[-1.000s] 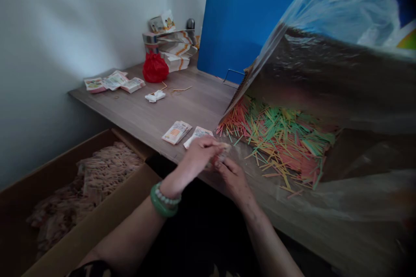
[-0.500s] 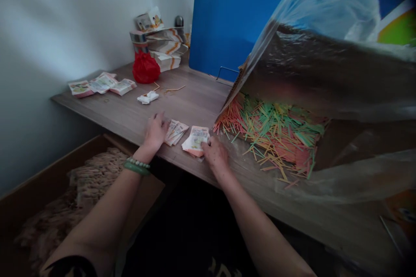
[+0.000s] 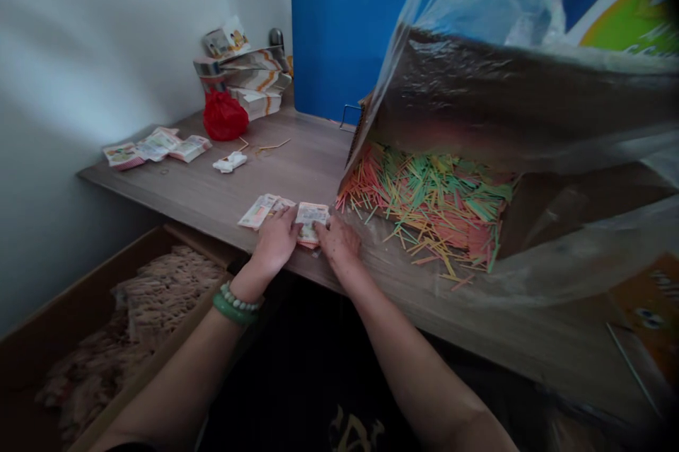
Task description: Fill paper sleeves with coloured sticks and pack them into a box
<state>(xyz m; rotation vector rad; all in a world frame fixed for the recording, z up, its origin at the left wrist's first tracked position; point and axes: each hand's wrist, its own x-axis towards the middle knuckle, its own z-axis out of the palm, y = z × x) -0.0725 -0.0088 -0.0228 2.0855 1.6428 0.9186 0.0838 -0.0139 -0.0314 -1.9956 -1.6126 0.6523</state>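
Note:
A small stack of printed paper packets [image 3: 312, 214] lies near the front edge of the table, between my two hands. My left hand [image 3: 274, 238] grips its left side, the thumb at the edge of the top packet. On the other side my right hand [image 3: 340, 245] holds the stack's right edge, thumb on top and fingers curled round. More fanned-out packets [image 3: 258, 210] lie flat just left of the stack, partly behind my left hand's fingers. The lower packets of the held stack are mostly hidden.
To the right, a plastic-lined carton [image 3: 450, 91] lies on its side, spilling colored sticks [image 3: 429, 190]. A red plastic bag [image 3: 225, 116], stacked printed packs [image 3: 259, 80], a crumpled tissue [image 3: 230, 162] and loose packets [image 3: 156, 144] occupy the back left. Below left stands a filled cardboard box [image 3: 100, 406].
My left hand has moved right, from beside the fanned packets onto the stack's left side. My right hand stays on the stack. The whole view has shifted slightly.

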